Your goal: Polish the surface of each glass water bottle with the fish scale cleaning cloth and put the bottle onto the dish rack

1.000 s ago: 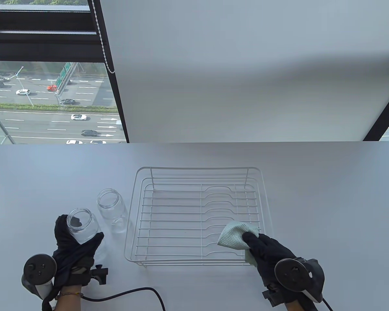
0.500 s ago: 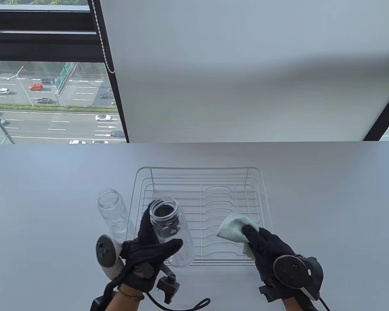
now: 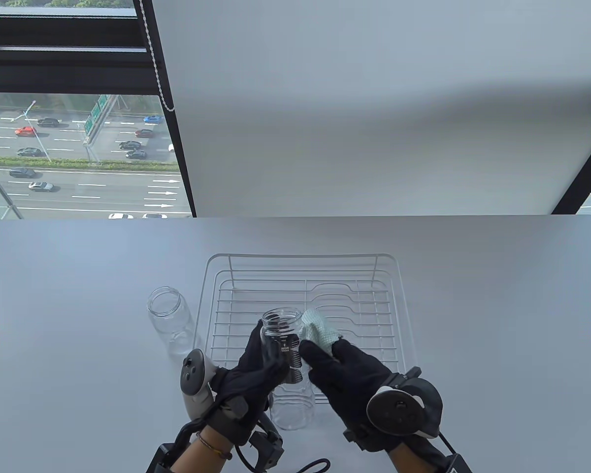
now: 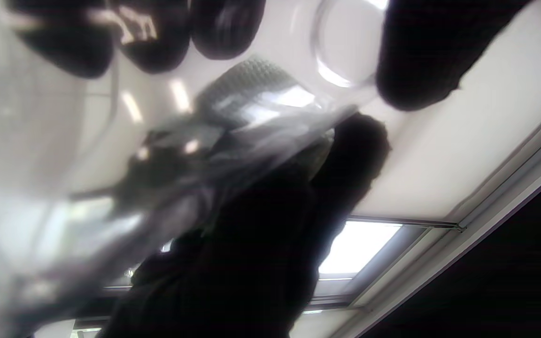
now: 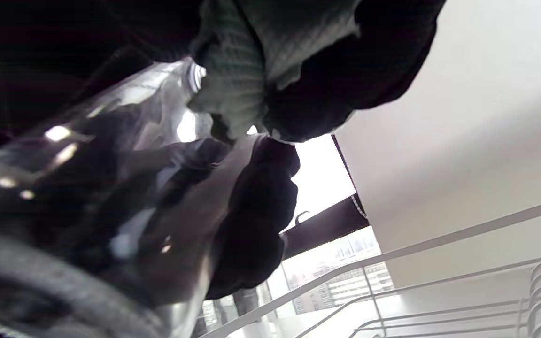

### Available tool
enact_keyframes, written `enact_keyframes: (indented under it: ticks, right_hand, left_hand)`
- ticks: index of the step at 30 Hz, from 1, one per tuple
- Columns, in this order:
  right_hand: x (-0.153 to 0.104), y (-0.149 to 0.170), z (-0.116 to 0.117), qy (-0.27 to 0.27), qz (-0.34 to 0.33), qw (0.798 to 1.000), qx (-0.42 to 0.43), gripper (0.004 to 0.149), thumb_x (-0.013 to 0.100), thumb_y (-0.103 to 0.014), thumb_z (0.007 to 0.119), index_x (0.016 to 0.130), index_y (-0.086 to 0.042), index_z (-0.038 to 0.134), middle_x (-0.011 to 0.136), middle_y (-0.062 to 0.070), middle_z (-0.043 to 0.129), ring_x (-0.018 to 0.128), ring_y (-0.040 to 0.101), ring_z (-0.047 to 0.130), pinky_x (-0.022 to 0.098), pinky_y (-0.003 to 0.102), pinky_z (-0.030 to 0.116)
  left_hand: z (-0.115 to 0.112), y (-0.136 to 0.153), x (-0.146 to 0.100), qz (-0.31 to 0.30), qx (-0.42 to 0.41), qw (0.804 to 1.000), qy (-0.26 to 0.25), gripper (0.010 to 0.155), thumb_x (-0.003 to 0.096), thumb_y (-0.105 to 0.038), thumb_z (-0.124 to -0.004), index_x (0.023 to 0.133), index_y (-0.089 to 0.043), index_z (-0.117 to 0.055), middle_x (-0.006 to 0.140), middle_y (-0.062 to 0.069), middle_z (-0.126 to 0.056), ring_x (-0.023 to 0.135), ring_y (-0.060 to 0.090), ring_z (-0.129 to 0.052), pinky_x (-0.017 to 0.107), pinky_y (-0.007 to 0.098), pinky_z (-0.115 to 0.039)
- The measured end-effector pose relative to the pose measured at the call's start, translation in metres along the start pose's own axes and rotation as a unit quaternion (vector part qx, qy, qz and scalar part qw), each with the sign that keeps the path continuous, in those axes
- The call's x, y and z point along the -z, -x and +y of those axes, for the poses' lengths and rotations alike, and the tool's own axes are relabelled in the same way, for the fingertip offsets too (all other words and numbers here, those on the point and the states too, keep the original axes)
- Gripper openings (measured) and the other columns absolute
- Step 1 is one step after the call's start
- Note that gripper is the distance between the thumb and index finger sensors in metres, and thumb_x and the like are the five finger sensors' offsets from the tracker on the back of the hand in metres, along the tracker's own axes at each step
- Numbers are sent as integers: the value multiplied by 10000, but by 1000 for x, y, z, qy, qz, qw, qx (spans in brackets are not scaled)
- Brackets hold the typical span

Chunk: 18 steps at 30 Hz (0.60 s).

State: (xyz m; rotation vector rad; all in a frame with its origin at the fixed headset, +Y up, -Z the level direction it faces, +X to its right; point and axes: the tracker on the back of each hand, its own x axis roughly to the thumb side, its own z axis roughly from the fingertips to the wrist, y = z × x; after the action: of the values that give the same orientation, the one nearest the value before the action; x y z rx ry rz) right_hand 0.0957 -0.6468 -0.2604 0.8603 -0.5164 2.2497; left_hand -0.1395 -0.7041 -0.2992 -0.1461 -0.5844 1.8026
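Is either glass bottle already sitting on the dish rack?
No: one bottle stands on the table left of the dish rack, the other bottle is held.

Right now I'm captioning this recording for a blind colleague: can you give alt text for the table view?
Two black-gloved hands work above a white table: the left hand grips a clear glass bottle while the right hand presses a pale green cleaning cloth to its upper side. Behind them sits an empty white wire dish rack, with a second glass bottle standing left of it.
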Motion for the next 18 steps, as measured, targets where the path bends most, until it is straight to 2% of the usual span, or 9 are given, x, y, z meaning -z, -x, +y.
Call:
enact_keyframes:
  ticks: [2,4,6,8,9,10,12,15,18]
  right_hand:
    - [-5,2,4,-53,-42,996,51,475,497,-495,754,933,-601,598,801,72,816,537,155,1006,440,367,868]
    - [-8,5,6,-74,-48,993,77,469,493,-468,781,921,-581,627,738,68,849,483,151,1019,403,358,876]
    - [-7,8,5,-69,-31,992,100,475,485,-441,796,918,-567,645,722,67,872,476,169,1026,398,376,875]
    - [-8,12,6,-57,-4,994,95,531,505,-432,774,970,-557,551,752,57,870,498,179,1018,413,383,867]
    - [-10,17,7,-18,15,996,89,551,506,-435,755,985,-553,509,769,41,876,509,171,1018,420,377,871]
    - [-11,20,8,-6,35,994,103,602,507,-437,739,1024,-489,434,781,27,885,514,163,1021,422,369,877]
    - [-11,22,10,-18,39,987,158,601,512,-410,756,1018,-481,439,778,59,876,515,181,1012,424,387,864]
    - [-8,16,8,-61,0,982,179,496,496,-408,810,946,-518,635,723,78,876,482,177,1009,407,383,861]
    - [-6,2,6,-104,-53,985,129,463,465,-413,850,896,-514,713,677,72,882,462,171,1017,400,376,864]
  left_hand:
    - [1,1,-2,0,-17,1000,-6,987,485,-673,-756,1113,-132,-220,1097,174,-503,817,495,-759,565,606,-759]
    - [0,1,-4,3,-26,1000,-1,989,484,-661,-771,1108,-131,-218,1097,179,-497,810,514,-749,564,618,-740]
    - [-2,2,-8,10,-7,1000,2,995,483,-683,-744,1104,-139,-188,1103,165,-484,813,497,-760,567,595,-755]
    - [-4,4,-9,-1,-21,1000,17,998,487,-653,-762,1099,-153,-152,1123,172,-425,844,513,-719,593,606,-727]
    - [-6,3,-9,5,-27,998,52,1016,486,-612,-789,1095,-153,-117,1133,185,-377,875,527,-686,612,618,-705]
    - [-8,3,-9,7,-28,996,89,1031,493,-568,-800,1088,-154,-67,1138,201,-277,927,538,-617,643,630,-662]
    - [-7,2,-9,4,-19,993,112,1026,504,-539,-800,1089,-156,-48,1134,205,-217,939,541,-594,667,638,-633]
    - [-2,2,-10,-26,-36,999,17,967,507,-570,-743,1105,-106,-142,1107,234,-339,851,551,-719,608,605,-733]
    - [2,-1,-10,-58,-18,998,9,873,523,-562,-655,1092,-258,-67,1131,214,-310,838,573,-734,590,625,-751]
